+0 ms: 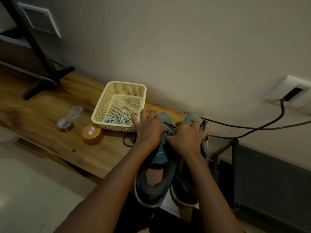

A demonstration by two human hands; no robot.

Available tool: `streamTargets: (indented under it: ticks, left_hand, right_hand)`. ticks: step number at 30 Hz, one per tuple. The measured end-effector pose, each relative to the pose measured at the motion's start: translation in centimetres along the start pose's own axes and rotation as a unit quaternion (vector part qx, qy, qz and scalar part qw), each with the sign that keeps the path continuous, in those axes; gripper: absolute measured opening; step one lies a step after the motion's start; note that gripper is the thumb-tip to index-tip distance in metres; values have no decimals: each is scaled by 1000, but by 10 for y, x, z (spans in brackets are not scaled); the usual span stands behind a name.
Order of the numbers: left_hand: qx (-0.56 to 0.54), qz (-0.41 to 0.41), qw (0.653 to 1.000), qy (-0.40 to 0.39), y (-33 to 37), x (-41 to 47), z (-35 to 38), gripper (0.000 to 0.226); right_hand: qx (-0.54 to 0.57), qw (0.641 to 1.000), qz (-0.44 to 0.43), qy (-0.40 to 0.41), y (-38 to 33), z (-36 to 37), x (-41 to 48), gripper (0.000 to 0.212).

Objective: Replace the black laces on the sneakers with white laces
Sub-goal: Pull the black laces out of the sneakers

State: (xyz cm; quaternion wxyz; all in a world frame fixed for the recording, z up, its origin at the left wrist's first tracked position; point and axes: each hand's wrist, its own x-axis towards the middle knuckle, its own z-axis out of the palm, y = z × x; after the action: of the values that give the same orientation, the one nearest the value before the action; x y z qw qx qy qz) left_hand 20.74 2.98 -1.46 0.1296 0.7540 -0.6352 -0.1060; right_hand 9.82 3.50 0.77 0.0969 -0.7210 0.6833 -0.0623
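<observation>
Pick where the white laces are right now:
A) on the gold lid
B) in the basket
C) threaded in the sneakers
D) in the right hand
B: the white laces lie coiled in the basket, while the left hand and right hand are on the sneakers, which show only black lace.
</observation>
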Motion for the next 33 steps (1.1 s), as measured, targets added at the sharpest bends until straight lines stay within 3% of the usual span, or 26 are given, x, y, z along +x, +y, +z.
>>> streamTargets:
  ticks: [5, 7, 11, 14, 19, 23, 26, 29, 33]
  left_hand:
    - [-30, -72, 995, 57, -6, 1, -2, 20]
    - [-48, -52, 995, 67, -4, -2, -3, 16]
    - [-44, 49, 998, 20, -3, -4, -9, 20]
    - [-5, 37, 999, -33, -4, -5, -9, 21]
    - [-9, 14, 1000, -14, -1, -4, -4, 9]
    - [20, 22, 999, -31, 6, -5, 0, 15]
    - [15, 1, 1000, 11, 5, -3, -1, 20]
    - [-22, -86, 992, 92, -7, 3, -5, 21]
    - [-58, -88, 991, 83, -16, 1, -9, 14]
  right_hand:
    - [8, 1000, 4, 2, -1, 4, 1, 30]
    - [11, 1000, 5, 4, -1, 4, 0, 29]
    - [22, 1000, 1, 2, 0, 4, 2, 30]
    - [41, 999, 4, 4, 1, 5, 2, 32]
    - [42, 999, 9, 6, 1, 5, 3, 37]
    - [32, 999, 15, 13, 2, 8, 2, 35]
    - [26, 999, 23, 19, 2, 7, 0, 32]
    - [27, 999, 34, 24, 0, 6, -2, 28]
    - [30, 999, 38, 20, 0, 7, -2, 30]
